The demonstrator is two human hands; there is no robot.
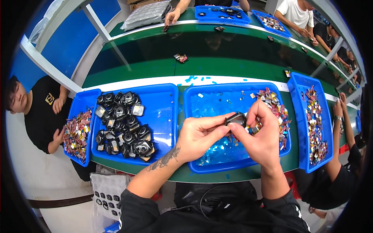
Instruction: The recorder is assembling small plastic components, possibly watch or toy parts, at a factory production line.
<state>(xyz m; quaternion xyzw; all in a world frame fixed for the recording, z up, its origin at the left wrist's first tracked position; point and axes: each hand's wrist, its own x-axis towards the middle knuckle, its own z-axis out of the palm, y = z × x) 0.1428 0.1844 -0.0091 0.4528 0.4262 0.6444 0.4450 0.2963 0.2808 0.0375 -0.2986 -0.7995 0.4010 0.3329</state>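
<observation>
Between my two hands, over the middle blue tray [217, 167], is a small black watch-like case [236, 119], tilted with a dark flat face showing. My left hand [196, 136] pinches its left end between thumb and fingers. At its right end, the thumb of my right hand [264, 134] presses on the case, with the fingers curled behind it. Inside the tray, small circuit pieces with coloured films [274, 101] lie heaped along the right side. Blue film scraps [213, 153] cover part of its bottom.
Left of the middle tray, a blue tray [165, 105] holds a heap of black cases [120, 112]. Narrower blue trays of circuit pieces stand at far left [92, 136] and right [305, 147]. Beyond runs a green conveyor [143, 66] with scattered parts. Co-workers sit around.
</observation>
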